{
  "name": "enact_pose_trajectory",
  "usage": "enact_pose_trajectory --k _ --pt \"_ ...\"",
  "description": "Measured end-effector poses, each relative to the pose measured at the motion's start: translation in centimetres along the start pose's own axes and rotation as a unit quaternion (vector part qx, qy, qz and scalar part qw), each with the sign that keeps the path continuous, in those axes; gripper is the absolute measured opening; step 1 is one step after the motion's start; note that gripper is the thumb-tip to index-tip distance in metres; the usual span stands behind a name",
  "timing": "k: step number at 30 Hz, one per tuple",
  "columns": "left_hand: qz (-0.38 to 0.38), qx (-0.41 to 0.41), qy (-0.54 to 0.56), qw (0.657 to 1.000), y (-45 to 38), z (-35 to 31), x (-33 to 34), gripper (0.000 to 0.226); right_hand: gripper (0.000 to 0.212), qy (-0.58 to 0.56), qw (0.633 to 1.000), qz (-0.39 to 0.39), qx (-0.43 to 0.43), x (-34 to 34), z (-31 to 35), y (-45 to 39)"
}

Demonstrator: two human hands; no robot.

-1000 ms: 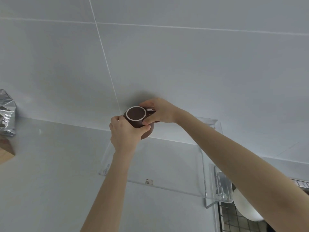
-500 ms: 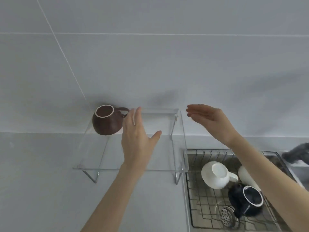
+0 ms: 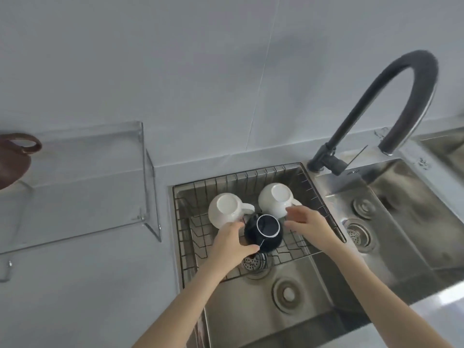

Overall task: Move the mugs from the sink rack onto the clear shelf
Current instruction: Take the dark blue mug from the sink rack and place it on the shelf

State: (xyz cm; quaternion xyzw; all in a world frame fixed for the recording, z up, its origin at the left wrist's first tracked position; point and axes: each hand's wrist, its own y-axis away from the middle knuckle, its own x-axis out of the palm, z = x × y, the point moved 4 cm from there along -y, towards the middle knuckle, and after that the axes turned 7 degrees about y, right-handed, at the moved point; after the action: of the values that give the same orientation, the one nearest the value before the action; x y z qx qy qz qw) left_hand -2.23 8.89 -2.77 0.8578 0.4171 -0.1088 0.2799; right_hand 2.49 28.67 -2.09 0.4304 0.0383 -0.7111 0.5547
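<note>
Navy mug (image 3: 264, 233), white-ringed base up; left hand (image 3: 232, 241) cups it, right hand (image 3: 310, 226) spread.

A second ago both hands held the brown mug (image 3: 11, 160) on the clear shelf (image 3: 82, 177); it now stands there alone, at the view's 9 o'clock edge. The left hand (image 3: 232, 241) and right hand (image 3: 310, 226) have dropped into the sink rack (image 3: 311, 197), flanking the dark blue mug (image 3: 263, 232), left grip touching its side, right open at 3 o'clock.
</note>
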Motion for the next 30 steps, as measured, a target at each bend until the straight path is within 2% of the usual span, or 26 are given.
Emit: enact_pose_trajectory --k 6,9,12,19,25,30 --pt "0.001 -0.046 0.02 0.999 -2.7 1.3 3.9 0.053 0.048 -0.016 0.997 0.053 0.055 2.8 -2.3 -2.7" --pt "-0.028 -0.055 0.018 0.998 -3.8 1.9 4.9 0.048 0.046 -0.012 0.996 0.071 0.056 3.4 -1.9 -3.4" --pt "-0.056 -0.051 0.011 0.997 -4.0 1.9 5.0 0.042 0.038 0.011 0.998 0.054 0.041 3.5 -1.2 -3.2" --pt "-0.077 -0.052 0.039 0.995 -4.2 2.0 4.6 0.029 0.033 0.001 0.999 0.023 0.034 3.8 -0.9 -2.6" --pt "-0.105 -0.029 0.063 0.992 -3.0 1.4 3.3 0.027 0.029 -0.015 1.0 -0.01 0.022 3.4 0.5 -1.2" --pt "-0.17 0.023 0.095 0.981 -0.5 -0.8 0.1 0.031 0.029 -0.004 0.997 -0.066 -0.038 1.4 5.1 0.8"
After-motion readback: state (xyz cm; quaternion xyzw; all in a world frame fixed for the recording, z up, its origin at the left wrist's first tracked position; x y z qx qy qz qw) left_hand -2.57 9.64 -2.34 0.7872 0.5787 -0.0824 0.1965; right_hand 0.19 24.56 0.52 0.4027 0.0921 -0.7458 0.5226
